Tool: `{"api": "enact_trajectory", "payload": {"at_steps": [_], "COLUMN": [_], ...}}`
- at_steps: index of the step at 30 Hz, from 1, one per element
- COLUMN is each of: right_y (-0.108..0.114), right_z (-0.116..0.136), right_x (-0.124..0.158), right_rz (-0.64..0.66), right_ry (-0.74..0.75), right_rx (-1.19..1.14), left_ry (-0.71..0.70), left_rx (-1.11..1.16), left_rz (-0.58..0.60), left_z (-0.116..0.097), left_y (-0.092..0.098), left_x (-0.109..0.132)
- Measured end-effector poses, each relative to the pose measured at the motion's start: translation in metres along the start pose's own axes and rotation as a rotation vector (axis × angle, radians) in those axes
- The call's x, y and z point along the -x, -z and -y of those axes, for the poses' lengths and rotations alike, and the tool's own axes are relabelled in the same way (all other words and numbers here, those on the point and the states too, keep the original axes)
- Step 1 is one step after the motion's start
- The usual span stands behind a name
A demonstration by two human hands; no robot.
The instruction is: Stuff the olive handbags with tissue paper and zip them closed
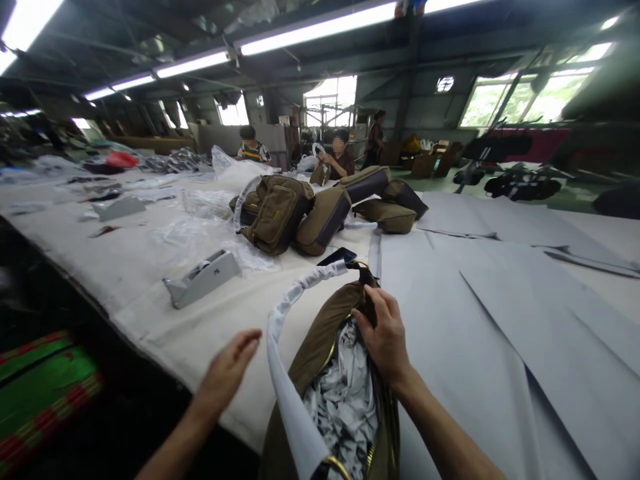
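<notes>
An olive canvas bag [320, 373] lies open in front of me, its gold zipper parted and crumpled grey-white paper stuffing [343, 407] showing inside. My right hand [380, 333] grips the bag's top edge near a dark strap fitting. A strap sleeved in white wrapping [283, 333] arcs up from the bag and ends near a black tag [336, 257]. My left hand [230, 367] is held up with its fingers apart, holding nothing, just left of the wrapped strap. The bag's lower end runs out of view.
A grey tape dispenser [203, 279] stands on the white padded table [170, 320] to my left. Several finished olive bags [277, 215] sit farther ahead among plastic wrap [235, 170]. Grey paper sheets [500, 320] cover the right side. A co-worker [337, 157] works beyond them.
</notes>
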State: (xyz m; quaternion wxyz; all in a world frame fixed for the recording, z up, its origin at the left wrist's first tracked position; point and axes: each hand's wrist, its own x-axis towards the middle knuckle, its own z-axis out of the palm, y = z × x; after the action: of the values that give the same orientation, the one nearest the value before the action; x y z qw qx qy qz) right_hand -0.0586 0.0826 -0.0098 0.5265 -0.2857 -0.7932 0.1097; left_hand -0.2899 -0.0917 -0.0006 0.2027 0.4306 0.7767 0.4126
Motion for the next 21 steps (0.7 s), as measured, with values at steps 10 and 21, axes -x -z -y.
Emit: {"api": "enact_trajectory", "payload": {"at_steps": [10,21], "right_y": [0.011,0.009], "right_z": [0.046,0.031], "right_x": [0.029,0.062], "right_rz": [0.783,0.645], "right_ry": [0.054,0.347], "right_rx": [0.285,0.196], "left_ry": [-0.273,-0.478], "left_rx": [0.227,-0.086], "left_rz": [0.337,0.288], "left_z": [-0.012,-0.020], "left_y": [-0.110,-0.124], "left_x": [-0.025,0.000]}}
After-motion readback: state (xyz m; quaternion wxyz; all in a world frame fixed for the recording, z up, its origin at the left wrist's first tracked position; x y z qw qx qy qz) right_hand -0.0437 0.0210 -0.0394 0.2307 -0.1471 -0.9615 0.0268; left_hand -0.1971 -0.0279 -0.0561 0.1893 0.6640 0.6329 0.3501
